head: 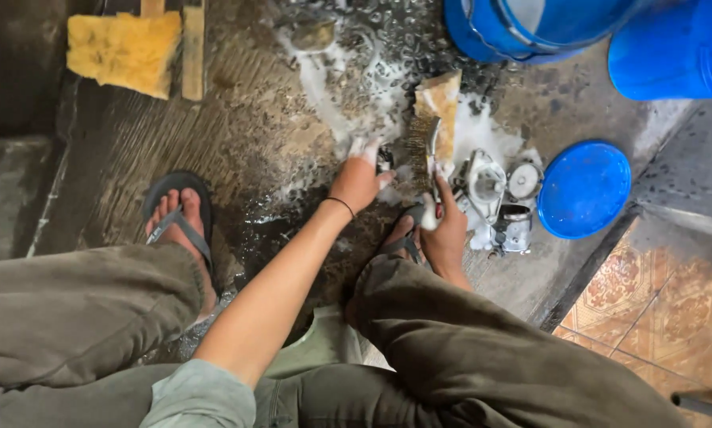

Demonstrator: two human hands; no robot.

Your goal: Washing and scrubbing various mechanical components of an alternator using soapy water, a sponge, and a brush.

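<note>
My left hand (pixel 358 181) presses a small dark part (pixel 384 160) down on the wet floor (pixel 237 135); my soapy fingers are curled over it, though I cannot tell how firmly they close. My right hand (pixel 445 230) is clamped on the handle of a wire brush (pixel 424 143), whose bristles lie just beside the part, on the foam. The part sits near the middle of the floor, just ahead of my right foot (pixel 400 238).

The suds make everything slick. I judge the part could squirt out from under my fingers, and the bristles could rake my left knuckles, since the two hands work so close together. The handle is wet too, so it could turn in my grip. My feet are in open sandals on soapy concrete; shifting my weight could mean a slip.

Just right of the brush lie foamy metal parts (pixel 495 198), touching one another; a hard stroke could knock them about. Past them a round blue lid (pixel 583 189) lies flat near the floor's right edge, where patterned tiles (pixel 665 309) begin. Two blue buckets (pixel 530 24) stand at the far right corner. A yellow sponge (pixel 124 49) rests at the far left corner, beside a wooden strip (pixel 192 47).

I see no packages, labels or signs; the lid and buckets show plain blue only.
</note>
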